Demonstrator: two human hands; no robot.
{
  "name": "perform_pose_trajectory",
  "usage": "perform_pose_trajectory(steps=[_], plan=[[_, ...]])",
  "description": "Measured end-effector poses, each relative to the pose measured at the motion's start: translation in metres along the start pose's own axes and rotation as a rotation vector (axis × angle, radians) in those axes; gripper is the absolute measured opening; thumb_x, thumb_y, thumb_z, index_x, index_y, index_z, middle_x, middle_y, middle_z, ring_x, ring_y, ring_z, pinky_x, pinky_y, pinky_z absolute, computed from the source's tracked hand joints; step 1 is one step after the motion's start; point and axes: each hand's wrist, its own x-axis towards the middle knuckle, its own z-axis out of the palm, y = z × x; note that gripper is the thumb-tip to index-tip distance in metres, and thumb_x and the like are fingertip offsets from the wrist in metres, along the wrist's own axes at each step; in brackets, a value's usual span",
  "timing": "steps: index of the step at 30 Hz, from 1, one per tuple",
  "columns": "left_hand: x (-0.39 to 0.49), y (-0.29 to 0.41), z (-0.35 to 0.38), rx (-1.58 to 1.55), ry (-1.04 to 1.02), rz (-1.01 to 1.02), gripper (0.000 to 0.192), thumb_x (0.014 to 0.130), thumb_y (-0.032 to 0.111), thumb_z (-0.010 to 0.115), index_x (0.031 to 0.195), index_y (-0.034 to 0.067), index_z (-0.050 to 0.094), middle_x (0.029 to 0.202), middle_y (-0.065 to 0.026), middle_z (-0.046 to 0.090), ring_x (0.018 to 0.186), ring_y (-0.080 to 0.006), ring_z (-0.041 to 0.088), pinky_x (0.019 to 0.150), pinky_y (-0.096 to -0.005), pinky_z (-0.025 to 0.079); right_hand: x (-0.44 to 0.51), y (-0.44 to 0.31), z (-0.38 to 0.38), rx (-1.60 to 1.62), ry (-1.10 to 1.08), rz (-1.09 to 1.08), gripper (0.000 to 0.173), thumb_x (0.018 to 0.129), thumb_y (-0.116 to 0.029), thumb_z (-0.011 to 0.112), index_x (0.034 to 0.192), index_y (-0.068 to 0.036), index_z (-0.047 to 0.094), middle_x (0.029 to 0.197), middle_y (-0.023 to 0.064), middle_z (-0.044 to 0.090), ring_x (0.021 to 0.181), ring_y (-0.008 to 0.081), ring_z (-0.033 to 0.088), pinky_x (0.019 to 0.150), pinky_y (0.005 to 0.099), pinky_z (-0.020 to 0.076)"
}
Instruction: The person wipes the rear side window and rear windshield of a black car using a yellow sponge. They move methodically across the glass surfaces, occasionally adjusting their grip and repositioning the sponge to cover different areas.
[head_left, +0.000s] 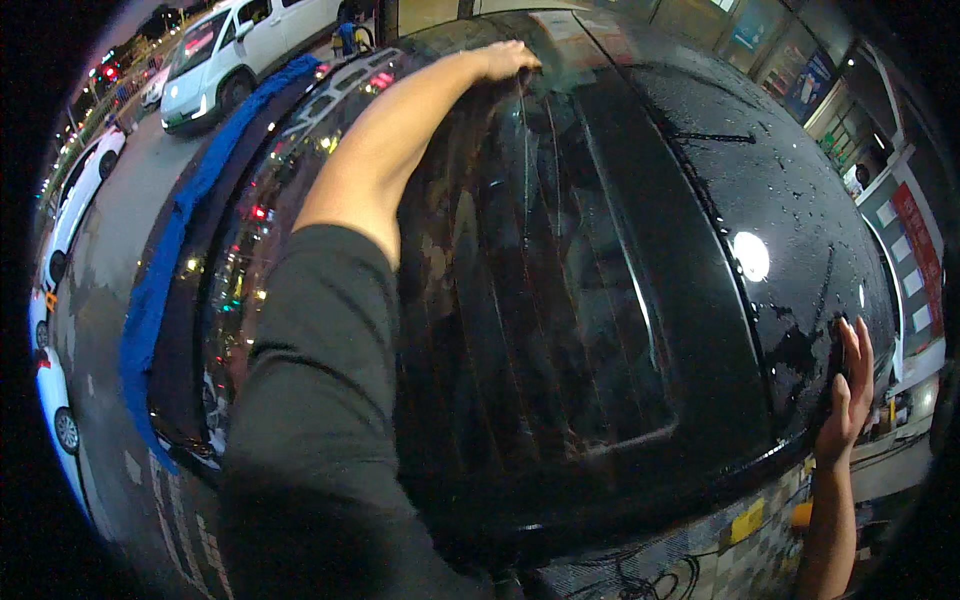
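My left arm reaches far over a black car, and my left hand (511, 61) is at the far part of its dark glass panel (525, 285). The fingers are bent downward; whether they hold anything is hidden. Thin lines and pale streaks run along the glass. At the right, my right hand (850, 390) is raised against or just beside the edge of the wet black body panel (787, 172), its palm side-on, with nothing seen in it. Water drops and a bright round light reflection show on that panel.
A long blue cloth (154, 300) lies along the car's left side. A white van (225, 60) and other white cars (82, 180) stand beyond it. At lower right are a yellow object (746, 521), dark cables or hoses (660, 577) and a checkered floor.
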Motion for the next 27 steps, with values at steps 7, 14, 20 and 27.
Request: perform_pose_trajectory(steps=[7,14,20,27], plan=[[-0.247,0.267,-0.176,-0.375,0.444,0.277,0.066,0.097,0.034,0.058,0.141,-0.014,0.049,0.143,-0.0325,0.053,0.135,-0.0478,0.051,0.115,-0.0559,0.039,-0.001,0.014,0.000,-0.078,0.014,-0.058,0.067,0.099,-0.027,0.054,0.154,0.009,0.049,0.157,0.0232,0.056,0.151,0.0326,0.048,0.128,0.0427,0.0280],[-0.391,0.337,-0.232,-0.646,-0.110,0.302,0.088,0.097,0.035,0.060,0.167,-0.005,0.024,0.178,-0.0235,0.018,0.166,-0.0414,0.011,0.134,-0.0546,0.009,-0.005,0.017,-0.002,-0.213,0.005,-0.105,0.055,0.094,-0.023,0.051,0.141,0.006,0.063,0.155,0.0245,0.058,0.154,0.0379,0.044,0.130,0.0478,0.0254],[-0.180,0.112,-0.090,-0.521,0.267,0.044,0.053,0.102,0.033,0.054,0.143,-0.002,0.056,0.148,-0.0273,0.055,0.142,-0.0423,0.050,0.119,-0.0502,0.039,-0.002,0.015,-0.008,-0.146,-0.052,-0.043,0.061,0.101,-0.034,0.051,0.143,0.009,0.060,0.159,0.0256,0.053,0.156,0.0375,0.040,0.130,0.0478,0.0243],[-0.036,-0.097,0.051,-0.241,-0.243,-0.162,0.049,0.113,0.028,0.035,0.159,0.025,0.052,0.170,-0.0223,0.037,0.155,-0.0410,0.038,0.130,-0.0501,0.030,-0.003,0.007,-0.011,-0.202,-0.061,-0.017,0.065,0.100,-0.040,0.052,0.142,0.008,0.061,0.159,0.0276,0.052,0.157,0.0392,0.039,0.130,0.0499,0.0230]])
